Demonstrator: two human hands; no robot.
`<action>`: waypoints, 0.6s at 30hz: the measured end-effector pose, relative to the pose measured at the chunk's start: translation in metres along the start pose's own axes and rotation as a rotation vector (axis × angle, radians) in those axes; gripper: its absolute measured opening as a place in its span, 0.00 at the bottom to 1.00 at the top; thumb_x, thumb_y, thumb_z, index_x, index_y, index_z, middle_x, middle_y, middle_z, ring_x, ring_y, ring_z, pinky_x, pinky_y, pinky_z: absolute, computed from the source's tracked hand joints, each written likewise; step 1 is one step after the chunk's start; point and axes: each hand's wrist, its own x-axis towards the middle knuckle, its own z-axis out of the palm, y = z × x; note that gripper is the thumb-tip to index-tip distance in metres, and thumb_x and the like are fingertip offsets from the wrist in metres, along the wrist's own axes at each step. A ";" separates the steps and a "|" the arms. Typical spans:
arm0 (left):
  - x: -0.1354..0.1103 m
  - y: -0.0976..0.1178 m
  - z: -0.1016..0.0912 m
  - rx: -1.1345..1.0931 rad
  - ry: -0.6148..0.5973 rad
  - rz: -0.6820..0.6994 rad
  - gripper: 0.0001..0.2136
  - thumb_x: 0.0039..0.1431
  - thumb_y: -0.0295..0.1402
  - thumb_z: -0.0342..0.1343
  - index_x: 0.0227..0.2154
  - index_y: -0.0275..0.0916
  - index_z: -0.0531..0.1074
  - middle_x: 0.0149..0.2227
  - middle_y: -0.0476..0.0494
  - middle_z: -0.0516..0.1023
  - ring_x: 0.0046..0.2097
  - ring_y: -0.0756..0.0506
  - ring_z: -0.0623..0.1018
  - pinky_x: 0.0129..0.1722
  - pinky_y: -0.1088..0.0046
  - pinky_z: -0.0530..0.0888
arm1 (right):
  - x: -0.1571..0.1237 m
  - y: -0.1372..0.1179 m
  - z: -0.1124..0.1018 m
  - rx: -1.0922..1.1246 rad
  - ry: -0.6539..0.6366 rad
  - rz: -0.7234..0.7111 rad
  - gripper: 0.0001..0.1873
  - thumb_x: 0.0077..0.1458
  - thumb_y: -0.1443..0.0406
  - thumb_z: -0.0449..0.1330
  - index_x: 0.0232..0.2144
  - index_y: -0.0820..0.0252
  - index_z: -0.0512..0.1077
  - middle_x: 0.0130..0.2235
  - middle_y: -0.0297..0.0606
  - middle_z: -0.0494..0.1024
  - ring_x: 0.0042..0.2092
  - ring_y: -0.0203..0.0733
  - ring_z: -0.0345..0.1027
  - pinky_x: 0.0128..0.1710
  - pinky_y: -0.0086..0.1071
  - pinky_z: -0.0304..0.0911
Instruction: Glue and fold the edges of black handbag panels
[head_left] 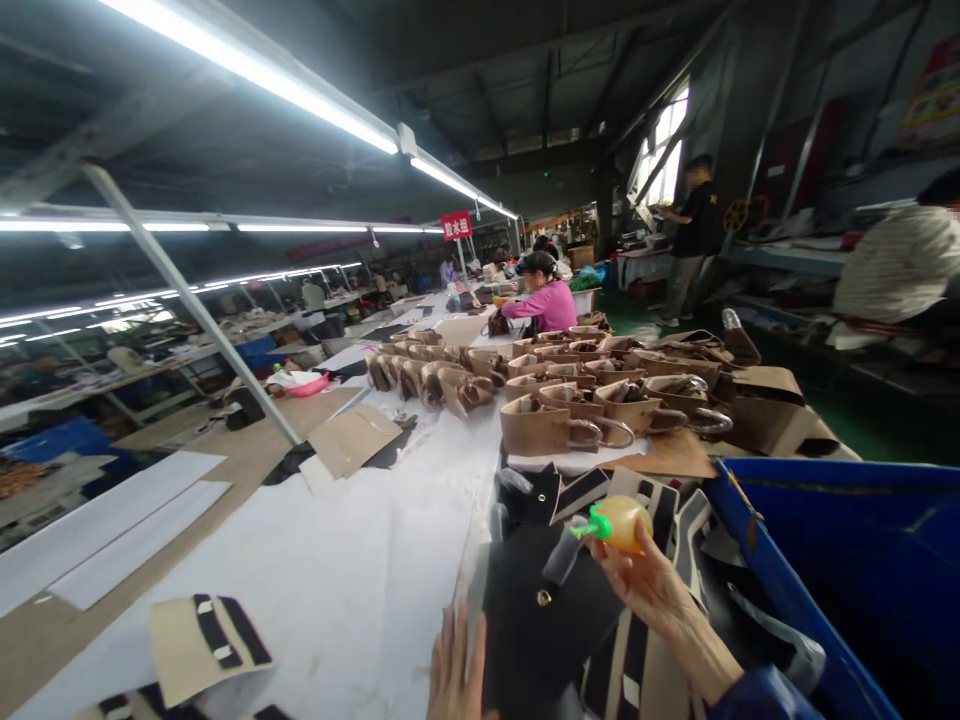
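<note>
My right hand (646, 583) holds a small yellow squeeze bottle (624, 522) with a green nozzle pointing left, above a black bag piece (551, 610) with a small gold stud. My left hand (457, 672) lies flat at the bottom edge, fingers spread on the left edge of that black piece. Striped black-and-beige bag parts (660, 500) lie piled under and behind my right hand.
Rows of tan handbags (570, 415) fill the table ahead. A blue bin (847, 560) stands at right. A striped flap (202, 645) lies at lower left on the white table cover (345, 560). A person in pink (544, 300) works farther along; others stand at right.
</note>
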 end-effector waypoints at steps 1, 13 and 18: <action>0.010 -0.002 -0.001 0.050 0.035 0.027 0.56 0.46 0.15 0.59 0.71 0.52 0.32 0.73 0.39 0.44 0.71 0.28 0.53 0.63 0.40 0.66 | -0.002 0.001 0.017 0.004 -0.031 0.003 0.32 0.34 0.68 0.80 0.43 0.64 0.73 0.42 0.46 0.79 0.41 0.41 0.76 0.26 0.17 0.68; 0.109 -0.009 -0.072 0.226 0.372 0.449 0.39 0.58 0.17 0.48 0.71 0.42 0.45 0.74 0.28 0.37 0.72 0.25 0.50 0.61 0.30 0.59 | -0.026 0.043 0.137 -0.044 -0.294 0.151 0.36 0.33 0.64 0.81 0.45 0.59 0.73 0.38 0.37 0.79 0.22 0.23 0.62 0.22 0.15 0.66; 0.098 0.016 -0.036 0.070 0.293 0.450 0.35 0.57 0.14 0.55 0.60 0.61 0.65 0.63 0.47 0.71 0.64 0.33 0.71 0.58 0.41 0.71 | -0.017 0.053 0.142 -0.061 -0.278 0.132 0.30 0.33 0.64 0.81 0.40 0.64 0.76 0.40 0.43 0.80 0.27 0.28 0.69 0.23 0.16 0.68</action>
